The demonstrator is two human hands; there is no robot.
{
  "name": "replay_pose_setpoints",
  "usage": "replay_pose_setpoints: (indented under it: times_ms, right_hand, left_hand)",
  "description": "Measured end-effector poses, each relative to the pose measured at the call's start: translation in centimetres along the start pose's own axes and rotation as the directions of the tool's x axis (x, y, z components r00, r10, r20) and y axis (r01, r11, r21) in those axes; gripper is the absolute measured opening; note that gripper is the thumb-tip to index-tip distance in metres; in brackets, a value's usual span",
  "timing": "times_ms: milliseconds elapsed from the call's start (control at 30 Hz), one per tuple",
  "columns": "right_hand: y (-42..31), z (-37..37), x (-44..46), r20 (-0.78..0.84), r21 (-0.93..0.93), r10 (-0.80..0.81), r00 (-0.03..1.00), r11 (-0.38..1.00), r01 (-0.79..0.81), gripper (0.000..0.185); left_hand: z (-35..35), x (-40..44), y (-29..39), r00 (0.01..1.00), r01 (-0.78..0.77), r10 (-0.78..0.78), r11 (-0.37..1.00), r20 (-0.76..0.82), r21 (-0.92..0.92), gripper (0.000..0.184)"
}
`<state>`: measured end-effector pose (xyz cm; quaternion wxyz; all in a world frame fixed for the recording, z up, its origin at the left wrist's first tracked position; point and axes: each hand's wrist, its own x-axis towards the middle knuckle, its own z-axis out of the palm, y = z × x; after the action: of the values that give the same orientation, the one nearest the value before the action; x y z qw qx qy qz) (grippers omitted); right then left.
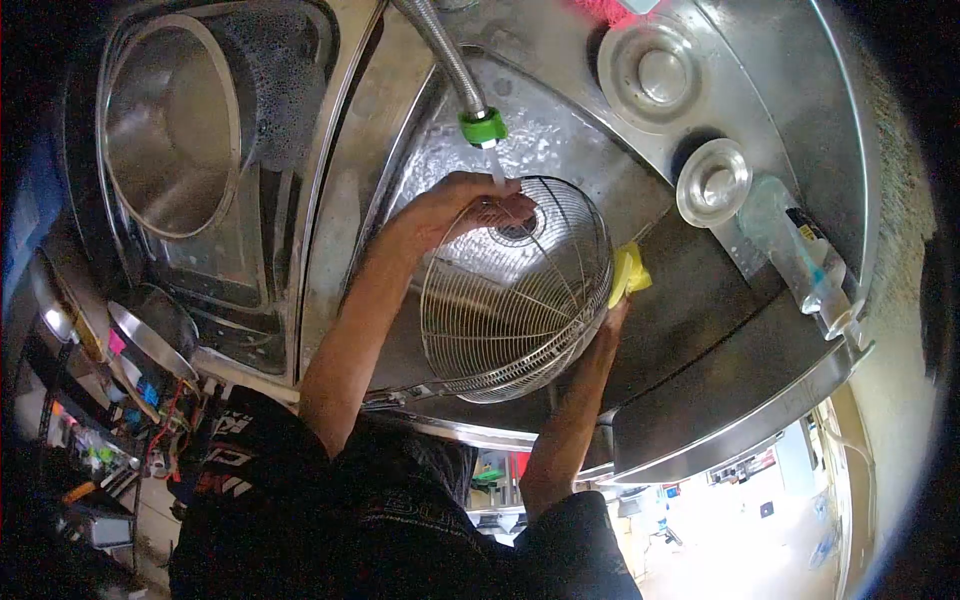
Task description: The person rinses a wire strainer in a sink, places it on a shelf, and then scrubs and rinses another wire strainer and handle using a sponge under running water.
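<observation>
A large round wire strainer is held tilted over the steel sink, its long handle pointing toward my body. My left hand is closed around the strainer's far rim, under water running from the faucet hose with a green collar. At the strainer's right side, my right hand is closed on a yellow sponge pressed to the outside of the mesh. Part of the right hand is hidden behind the sponge and the wires.
A big metal bowl stands in the left basin. Along the right ledge are two round metal lids and a clear bottle. Something pink lies at the far edge. A pan sits lower left.
</observation>
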<state>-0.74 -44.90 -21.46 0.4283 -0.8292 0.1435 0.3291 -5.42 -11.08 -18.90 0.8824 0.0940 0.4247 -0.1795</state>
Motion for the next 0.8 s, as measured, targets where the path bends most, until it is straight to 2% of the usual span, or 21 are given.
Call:
replay_pose_setpoints:
  times_ms: [67,133,267,333,367,400,467,667,733,800]
  right_hand:
    - [0.2,-0.2,-0.2,-0.005,-0.002,0.002,1.000,1.000,-0.002,0.037]
    - [0.6,-0.3,-0.3,-0.011,-0.001,0.007,1.000,1.000,-0.007,0.037]
    - [0.7,-0.5,0.1,-0.012,-0.004,0.004,1.000,1.000,-0.004,0.037]
    - [0.7,-0.6,0.5,-0.012,-0.005,-0.001,1.000,1.000,0.001,0.037]
    - [0.8,-0.7,0.8,-0.012,-0.006,-0.005,1.000,1.000,0.005,0.037]
    - [0.8,-0.7,1.0,-0.012,-0.005,-0.003,1.000,1.000,0.003,0.036]
    - [0.7,-0.6,1.2,-0.011,-0.006,-0.008,1.000,1.000,0.008,0.036]
    - [1.1,-0.6,1.1,-0.010,-0.010,-0.009,1.000,1.000,0.009,0.036]
    - [1.1,-0.7,0.9,-0.014,-0.013,-0.009,1.000,1.000,0.009,0.036]
    - [1.1,-0.6,1.0,-0.012,-0.016,-0.010,1.000,1.000,0.010,0.035]
  left_hand:
    - [0.3,-0.2,0.4,0.999,0.039,-0.039,0.999,-0.009,-0.024,0.036]
    - [0.3,-0.5,1.0,0.997,0.067,-0.073,0.980,0.022,0.185,0.033]
    - [1.2,-1.0,1.7,0.995,0.063,-0.084,0.953,0.060,0.296,0.030]
    - [1.8,-0.8,1.9,0.999,0.030,-0.012,0.868,-0.040,0.496,0.029]
    - [1.6,-0.8,2.1,0.999,-0.038,0.029,0.807,0.024,0.590,0.031]
    - [1.5,-0.6,2.4,0.999,-0.035,0.027,0.806,0.023,0.591,0.031]
    - [1.3,-0.2,3.2,0.995,-0.026,-0.045,0.752,0.091,0.659,0.032]
    - [0.1,-0.5,3.5,0.989,-0.107,0.011,0.733,0.146,0.672,0.029]
    - [0.2,-0.7,3.6,0.984,-0.045,-0.065,0.817,0.168,0.575,0.030]
    - [-0.7,-0.5,2.7,0.977,-0.045,-0.074,0.844,0.199,0.534,0.029]
